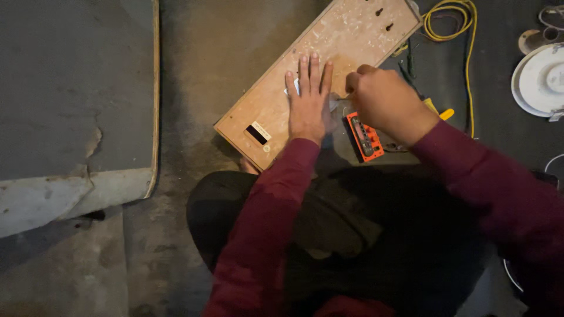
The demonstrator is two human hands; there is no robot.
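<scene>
A long tan wooden board (267, 111) lies slanted on the concrete floor in front of me. My left hand (308, 100) lies flat on it with fingers spread, partly covering a small white part (296, 87). My right hand (385, 100) is closed in a fist at the board's near edge; whatever it grips is hidden by the fingers. Just below that hand sits an orange rectangular device (364, 137) with a dark slot. A yellow tool handle (442, 111) pokes out behind my right wrist.
A coiled yellow cable (467, 35) runs along the top right. A white round plate-like object (540, 79) sits at the right edge. A grey slab with a wooden rim (76, 88) fills the left. My dark-trousered legs are folded beneath.
</scene>
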